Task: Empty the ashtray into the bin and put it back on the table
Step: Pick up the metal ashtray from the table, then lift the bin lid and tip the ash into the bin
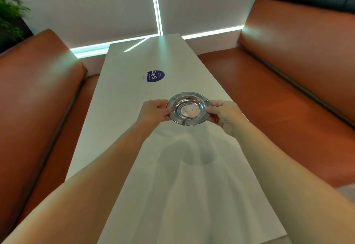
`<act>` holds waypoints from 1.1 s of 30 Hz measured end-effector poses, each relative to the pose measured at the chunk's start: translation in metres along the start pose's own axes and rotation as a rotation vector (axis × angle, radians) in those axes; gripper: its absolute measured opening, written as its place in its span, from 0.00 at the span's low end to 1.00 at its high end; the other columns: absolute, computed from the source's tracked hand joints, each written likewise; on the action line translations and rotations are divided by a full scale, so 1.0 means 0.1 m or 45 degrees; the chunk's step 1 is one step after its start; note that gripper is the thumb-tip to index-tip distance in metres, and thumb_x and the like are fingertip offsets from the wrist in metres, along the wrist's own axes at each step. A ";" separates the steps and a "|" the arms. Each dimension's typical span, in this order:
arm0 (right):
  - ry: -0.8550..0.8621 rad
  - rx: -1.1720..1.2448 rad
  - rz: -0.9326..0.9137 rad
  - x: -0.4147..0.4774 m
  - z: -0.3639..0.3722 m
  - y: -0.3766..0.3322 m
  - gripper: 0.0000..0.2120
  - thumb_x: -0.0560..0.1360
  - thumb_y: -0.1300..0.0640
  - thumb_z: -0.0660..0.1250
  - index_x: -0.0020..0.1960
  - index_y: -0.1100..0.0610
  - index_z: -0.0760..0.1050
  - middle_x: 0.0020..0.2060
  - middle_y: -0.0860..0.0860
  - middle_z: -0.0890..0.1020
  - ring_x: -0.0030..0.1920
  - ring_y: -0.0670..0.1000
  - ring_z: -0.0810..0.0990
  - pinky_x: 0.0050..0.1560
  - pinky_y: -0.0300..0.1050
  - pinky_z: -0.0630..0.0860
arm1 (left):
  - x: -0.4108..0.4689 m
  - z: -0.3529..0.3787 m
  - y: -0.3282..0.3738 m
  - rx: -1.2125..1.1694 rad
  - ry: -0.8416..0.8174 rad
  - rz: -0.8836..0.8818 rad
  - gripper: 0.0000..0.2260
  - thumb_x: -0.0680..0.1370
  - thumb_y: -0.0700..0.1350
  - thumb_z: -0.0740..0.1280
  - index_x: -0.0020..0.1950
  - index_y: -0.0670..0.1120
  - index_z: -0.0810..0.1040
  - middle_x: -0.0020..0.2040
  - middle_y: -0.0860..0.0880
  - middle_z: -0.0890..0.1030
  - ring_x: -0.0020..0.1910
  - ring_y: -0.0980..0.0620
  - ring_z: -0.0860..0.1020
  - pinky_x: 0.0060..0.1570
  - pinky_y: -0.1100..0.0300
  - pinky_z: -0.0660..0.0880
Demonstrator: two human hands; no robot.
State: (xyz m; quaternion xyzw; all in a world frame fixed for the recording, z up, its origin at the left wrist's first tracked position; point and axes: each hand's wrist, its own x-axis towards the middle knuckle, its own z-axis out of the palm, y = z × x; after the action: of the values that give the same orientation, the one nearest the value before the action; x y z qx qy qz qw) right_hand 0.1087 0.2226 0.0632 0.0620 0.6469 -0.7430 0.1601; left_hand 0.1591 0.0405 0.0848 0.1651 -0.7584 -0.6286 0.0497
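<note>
Both hands pinch the ashtray (188, 108) by its rim, left hand (153, 111) at nine o'clock, right hand (223, 114) at three, above mid-table (192, 186). Ash (189, 110) sits inside: emptying and returning remain, no bin in sight.

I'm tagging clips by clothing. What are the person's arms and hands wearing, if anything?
Nothing visible. The left hand and right hand are bare: no gloves, rings, watch or bracelets show. Both forearms are uncovered right down to the bottom edge of the frame, so no sleeve comes into view. No markings or tattoos can be made out.
</note>
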 end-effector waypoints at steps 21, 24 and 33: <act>0.209 0.151 -0.018 -2.14 -1.58 0.22 0.06 0.72 0.65 0.67 0.47 0.57 0.76 0.39 0.53 0.82 0.37 0.48 0.80 0.28 0.36 0.77 | -1.72 1.19 0.18 0.003 -0.390 0.054 0.19 0.73 0.33 0.66 0.63 0.35 0.71 0.47 0.43 0.79 0.37 0.53 0.78 0.34 0.70 0.79; 0.225 0.166 -0.021 -2.33 -1.98 0.24 0.06 0.71 0.66 0.67 0.46 0.57 0.76 0.39 0.53 0.82 0.35 0.48 0.80 0.27 0.36 0.77 | -1.91 1.55 0.19 0.046 -0.420 0.071 0.19 0.73 0.33 0.66 0.64 0.36 0.71 0.51 0.42 0.78 0.38 0.53 0.78 0.36 0.70 0.79; 0.250 0.122 0.061 -2.71 -3.25 0.42 0.08 0.71 0.67 0.66 0.49 0.59 0.74 0.37 0.54 0.82 0.27 0.44 0.80 0.24 0.35 0.76 | -2.50 2.73 -0.07 0.020 -0.430 0.007 0.18 0.74 0.36 0.66 0.63 0.39 0.73 0.45 0.48 0.80 0.37 0.56 0.79 0.34 0.70 0.80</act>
State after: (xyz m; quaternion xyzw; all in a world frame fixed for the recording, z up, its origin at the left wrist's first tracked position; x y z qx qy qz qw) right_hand 0.3402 0.5793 0.0544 0.1575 0.6215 -0.7594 0.1103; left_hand 0.3180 0.3729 0.0552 0.0554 -0.7614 -0.6412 -0.0781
